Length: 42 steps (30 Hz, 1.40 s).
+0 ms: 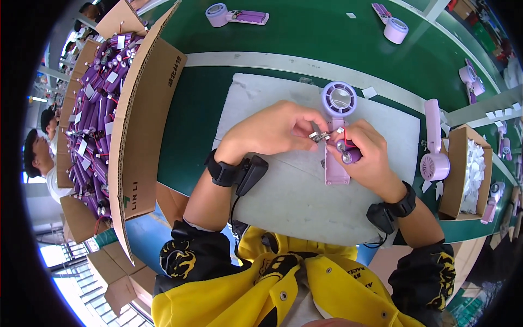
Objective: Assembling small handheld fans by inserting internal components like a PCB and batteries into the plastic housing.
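Observation:
A lavender handheld fan [339,86] lies on the grey mat [283,201], its round head away from me and its pink handle [336,175] toward me. My left hand [275,128] reaches over from the left and pinches a small circuit board [317,136] above the upper part of the handle. My right hand [368,150] is closed around a purple battery pack [351,156], whose silvery end shows between the fingers. Red wire and a white plug [341,130] stick out by the right fingertips, close to the board. My fingers hide whether plug and board touch.
To the left stands a tall cardboard box [150,120] full of purple battery packs [101,109]. At right are another fan [435,163] and a small carton [455,180] of white paper pieces. More fans [217,15] lie on the green surface beyond a pale rail [261,60].

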### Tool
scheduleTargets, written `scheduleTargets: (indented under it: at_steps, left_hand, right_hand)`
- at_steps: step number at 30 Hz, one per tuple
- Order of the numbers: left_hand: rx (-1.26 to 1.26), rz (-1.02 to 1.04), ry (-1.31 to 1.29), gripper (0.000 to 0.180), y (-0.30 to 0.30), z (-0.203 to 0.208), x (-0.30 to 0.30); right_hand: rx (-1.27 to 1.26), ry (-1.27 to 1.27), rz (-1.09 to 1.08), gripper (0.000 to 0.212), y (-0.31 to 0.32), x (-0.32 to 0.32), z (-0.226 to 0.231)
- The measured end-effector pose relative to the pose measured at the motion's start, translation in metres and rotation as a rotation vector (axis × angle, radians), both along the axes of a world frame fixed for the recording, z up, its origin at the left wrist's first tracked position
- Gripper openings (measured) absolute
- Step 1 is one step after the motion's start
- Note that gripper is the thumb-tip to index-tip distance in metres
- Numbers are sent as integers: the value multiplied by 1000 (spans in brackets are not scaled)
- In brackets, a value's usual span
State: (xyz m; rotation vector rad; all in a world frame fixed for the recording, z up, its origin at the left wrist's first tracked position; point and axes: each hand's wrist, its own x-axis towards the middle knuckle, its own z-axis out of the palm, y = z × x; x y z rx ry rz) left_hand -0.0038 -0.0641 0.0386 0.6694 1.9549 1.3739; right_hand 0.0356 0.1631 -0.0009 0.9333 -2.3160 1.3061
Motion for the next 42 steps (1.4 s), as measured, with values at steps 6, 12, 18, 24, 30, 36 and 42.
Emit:
scheduleTargets:
  at_steps: [6,12,18,24,30,36,42]
  left_hand:
    - [7,8,-44,34,7,2,6]
    - [-12,12,30,34,8,2,5]
    - [-24,-7,332,35,5,3,3]
    - [-71,16,379,33,10,-1,4]
    - [95,16,379,23,15,-6,8]
    - [29,32,334,27,19,0,8]
    - [109,64,250,22,16,-1,5]
  right_hand:
    - [-12,-39,-27,28,-1,3,1]
    - [-6,-96,-44,26,1,4,2]
    - [41,-116,-29,24,1,5,8]
    - [47,-143,-27,25,2,6,7]
    - [107,-64,33,33,5,5,0]
    - [119,-44,73,38,3,5,7]
    - [-93,-171,38,34,8,8,1]
